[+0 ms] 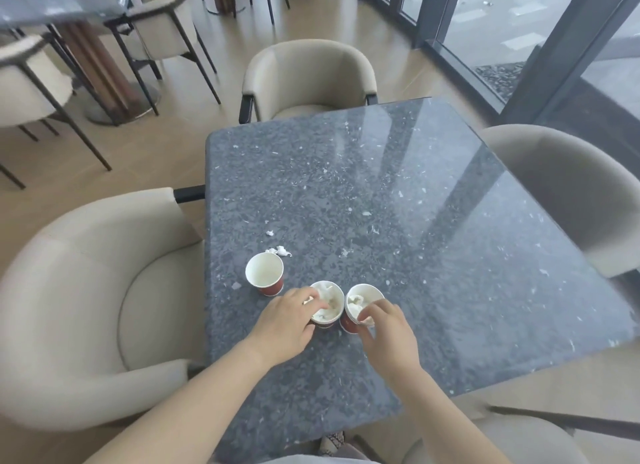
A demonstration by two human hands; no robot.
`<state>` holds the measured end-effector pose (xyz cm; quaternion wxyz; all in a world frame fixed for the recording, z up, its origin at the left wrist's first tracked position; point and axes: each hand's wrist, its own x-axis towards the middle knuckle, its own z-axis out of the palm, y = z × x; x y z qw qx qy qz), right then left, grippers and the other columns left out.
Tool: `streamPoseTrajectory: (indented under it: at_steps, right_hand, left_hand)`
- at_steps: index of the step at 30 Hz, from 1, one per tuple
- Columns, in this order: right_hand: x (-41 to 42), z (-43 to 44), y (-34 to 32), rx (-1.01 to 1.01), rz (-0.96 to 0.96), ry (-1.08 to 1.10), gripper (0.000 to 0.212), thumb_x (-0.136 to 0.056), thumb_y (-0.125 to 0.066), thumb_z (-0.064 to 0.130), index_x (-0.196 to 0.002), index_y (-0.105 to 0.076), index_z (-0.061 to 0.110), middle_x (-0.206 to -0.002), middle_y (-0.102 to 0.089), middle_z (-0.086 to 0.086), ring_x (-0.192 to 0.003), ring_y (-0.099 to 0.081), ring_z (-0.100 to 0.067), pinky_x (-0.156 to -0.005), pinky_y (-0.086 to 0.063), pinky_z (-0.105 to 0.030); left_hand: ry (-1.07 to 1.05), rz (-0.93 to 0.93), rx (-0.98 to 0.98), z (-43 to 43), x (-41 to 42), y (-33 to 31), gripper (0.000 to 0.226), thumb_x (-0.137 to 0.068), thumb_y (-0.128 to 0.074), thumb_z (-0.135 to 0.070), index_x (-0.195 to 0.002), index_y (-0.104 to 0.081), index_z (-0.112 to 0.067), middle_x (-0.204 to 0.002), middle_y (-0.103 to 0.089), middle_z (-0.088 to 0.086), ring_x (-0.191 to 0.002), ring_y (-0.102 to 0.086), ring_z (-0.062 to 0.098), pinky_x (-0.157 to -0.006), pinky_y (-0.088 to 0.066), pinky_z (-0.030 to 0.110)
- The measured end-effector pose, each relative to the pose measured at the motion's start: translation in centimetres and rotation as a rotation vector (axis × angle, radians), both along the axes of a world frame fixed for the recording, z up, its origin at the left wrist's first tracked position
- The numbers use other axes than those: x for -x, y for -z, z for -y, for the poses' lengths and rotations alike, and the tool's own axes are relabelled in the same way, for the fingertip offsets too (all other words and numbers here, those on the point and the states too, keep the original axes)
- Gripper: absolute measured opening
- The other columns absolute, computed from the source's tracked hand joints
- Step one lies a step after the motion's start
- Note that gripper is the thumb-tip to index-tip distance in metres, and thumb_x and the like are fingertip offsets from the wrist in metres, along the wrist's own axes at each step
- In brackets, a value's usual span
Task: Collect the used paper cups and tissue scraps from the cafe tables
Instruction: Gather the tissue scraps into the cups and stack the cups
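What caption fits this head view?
Left hand at the middle cup, right hand at the right cup, both tissue-filled; left cup empty, scraps on the table.

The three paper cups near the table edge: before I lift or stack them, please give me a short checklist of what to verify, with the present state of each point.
1. Left hand holds the middle cup: ok, its fingers curl over the rim.
2. Right hand holds the right cup: ok.
3. Tissue sits inside both held cups: ok.
4. Left cup is upright and empty, ready for stacking: ok.
5. Loose tissue scraps are collected from the table: not ok, some lie just beyond the left cup.
6. No liquid remains under the tissue: cannot tell.
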<state>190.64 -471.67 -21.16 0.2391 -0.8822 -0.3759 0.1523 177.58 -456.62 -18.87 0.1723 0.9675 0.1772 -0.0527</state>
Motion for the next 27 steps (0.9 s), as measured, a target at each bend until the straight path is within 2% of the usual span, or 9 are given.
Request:
streamPoseTrajectory:
  at_steps: [2,7,13,16,23,27]
  right_hand:
    - [0.2,-0.4,0.1,0.01,0.017,-0.016,0.012,-0.086,-0.06,0.022,-0.097,-0.063,0.019,-0.109,-0.059,0.004,-0.1,-0.05,-0.021,-0.078,-0.042,-0.034]
    - [0.4,-0.5,-0.3,-0.061,0.06,0.011,0.017,-0.08,-0.067,0.024,-0.096,-0.063,0.018,-0.106,-0.06,0.004,-0.095,-0.053,-0.023,-0.076,-0.044,-0.036]
    - [1.3,-2.8,-1.7,-0.136,0.069,-0.045,0.017,-0.079,-0.068,0.023,-0.095,-0.063,0.019,-0.101,-0.059,0.006,-0.094,-0.052,-0.018,-0.071,-0.04,-0.025]
    - [2.9,-5.3,-2.4,-0.156,0.056,-0.103,0.016,-0.08,-0.066,0.021,-0.096,-0.063,0.02,-0.1,-0.058,0.007,-0.095,-0.052,-0.017,-0.069,-0.037,-0.025]
    - [8.3,-12.2,-3.2,-0.165,0.061,-0.194,0.014,-0.081,-0.064,0.018,-0.095,-0.065,0.021,-0.101,-0.058,0.004,-0.096,-0.052,-0.017,-0.076,-0.038,-0.023]
    - [12.9,-16.6,-2.8,-0.135,0.026,-0.201,0.014,-0.085,-0.06,0.02,-0.099,-0.063,0.018,-0.103,-0.058,0.003,-0.097,-0.052,-0.019,-0.076,-0.046,-0.03]
  left_hand:
    - [-0.01,0.005,0.016,0.1,0.2,-0.1,0.039,-0.085,-0.052,-0.021,-0.125,-0.049,-0.025,-0.132,-0.043,-0.007,-0.118,-0.045,0.017,-0.095,-0.04,0.034]
    - [-0.041,0.026,0.039,-0.2,0.8,-0.2,0.038,-0.087,-0.052,-0.022,-0.125,-0.049,-0.026,-0.132,-0.043,-0.008,-0.117,-0.045,0.015,-0.096,-0.041,0.032]
    - [-0.136,0.089,0.108,-2.1,2.4,-0.9,0.034,-0.088,-0.052,-0.025,-0.122,-0.052,-0.032,-0.124,-0.048,-0.014,-0.116,-0.046,0.009,-0.093,-0.043,0.029]
    - [-0.181,0.132,0.172,-3.6,3.8,-1.3,0.03,-0.088,-0.054,-0.025,-0.117,-0.056,-0.034,-0.122,-0.052,-0.017,-0.116,-0.047,0.007,-0.092,-0.043,0.028]
    - [-0.168,0.151,0.172,-10.6,8.1,-1.0,0.029,-0.085,-0.059,-0.027,-0.114,-0.058,-0.03,-0.118,-0.054,-0.013,-0.112,-0.049,0.01,-0.093,-0.043,0.03]
    - [-0.187,0.144,0.181,-15.5,12.2,-0.7,0.024,-0.084,-0.06,-0.027,-0.107,-0.061,-0.031,-0.112,-0.056,-0.014,-0.105,-0.053,0.009,-0.085,-0.045,0.029]
